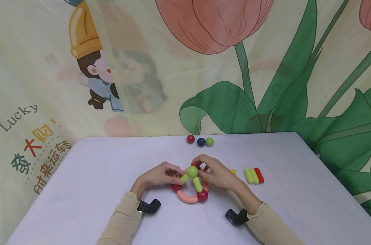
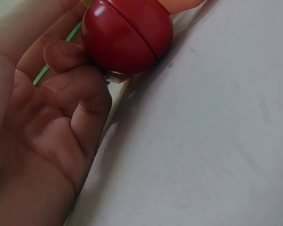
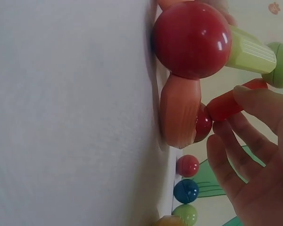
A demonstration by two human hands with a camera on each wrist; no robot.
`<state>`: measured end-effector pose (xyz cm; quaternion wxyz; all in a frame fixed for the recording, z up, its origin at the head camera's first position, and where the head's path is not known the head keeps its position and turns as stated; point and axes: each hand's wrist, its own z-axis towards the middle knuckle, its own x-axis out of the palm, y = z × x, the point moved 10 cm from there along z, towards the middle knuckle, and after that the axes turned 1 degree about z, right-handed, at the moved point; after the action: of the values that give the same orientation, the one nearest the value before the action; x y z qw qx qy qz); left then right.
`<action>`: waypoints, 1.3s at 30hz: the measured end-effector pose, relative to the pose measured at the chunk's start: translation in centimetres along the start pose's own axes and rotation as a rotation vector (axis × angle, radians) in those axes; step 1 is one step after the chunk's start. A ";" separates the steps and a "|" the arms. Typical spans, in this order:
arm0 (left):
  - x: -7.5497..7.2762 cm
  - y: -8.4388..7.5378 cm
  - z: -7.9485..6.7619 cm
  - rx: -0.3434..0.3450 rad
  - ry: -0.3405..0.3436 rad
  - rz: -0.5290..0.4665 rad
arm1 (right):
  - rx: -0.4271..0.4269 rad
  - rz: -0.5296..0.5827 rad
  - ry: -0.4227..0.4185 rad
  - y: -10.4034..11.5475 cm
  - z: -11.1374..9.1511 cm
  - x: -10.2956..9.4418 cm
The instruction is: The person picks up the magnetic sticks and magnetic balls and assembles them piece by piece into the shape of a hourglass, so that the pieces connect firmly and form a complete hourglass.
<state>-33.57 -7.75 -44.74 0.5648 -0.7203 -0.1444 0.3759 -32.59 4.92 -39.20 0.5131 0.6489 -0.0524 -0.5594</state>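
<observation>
A ball-and-rod toy structure stands on the table between the hands. Its base joins salmon curved rods (image 1: 186,197) with red balls (image 1: 202,195), and light green rods (image 1: 197,184) slope up to a green ball (image 1: 192,172) on top. My left hand (image 1: 161,174) pinches the left green rod (image 1: 185,178) just above a red ball (image 2: 127,35). My right hand (image 1: 217,172) pinches a red rod (image 3: 226,104) at the structure's far side. That rod runs between the far red ball (image 3: 203,123) and the green top ball.
At the table's back edge lie a red ball (image 1: 190,139), a blue ball (image 1: 201,142) and a green ball (image 1: 209,142). Two green rods (image 1: 250,176) and a red rod (image 1: 259,175) lie right of the right hand. A yellow piece (image 1: 233,172) is partly hidden behind that hand.
</observation>
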 end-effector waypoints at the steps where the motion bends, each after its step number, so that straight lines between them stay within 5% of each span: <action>1: 0.0 0.0 0.0 0.000 0.000 0.000 | -0.005 -0.005 0.003 0.1 0.0 0.0; 19: -0.1 0.1 -0.2 -0.031 -0.008 0.003 | -0.011 -0.012 0.070 0.1 -0.5 0.2; 29: -0.1 0.4 -0.2 -0.030 -0.006 -0.062 | 0.138 -0.067 0.096 -2.6 -2.4 -3.5; 34: -0.9 0.8 0.0 -0.052 -0.115 -0.154 | 0.210 -0.101 0.070 -4.6 -4.1 -6.6; 39: -1.5 0.7 0.7 -0.112 -0.252 0.042 | 0.281 -0.145 0.039 -7.1 -6.3 -10.1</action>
<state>-35.25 -8.40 -44.84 0.4929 -0.7008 -0.2197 0.4665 -34.97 18.56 -38.48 0.3763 0.7272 -0.0731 -0.5694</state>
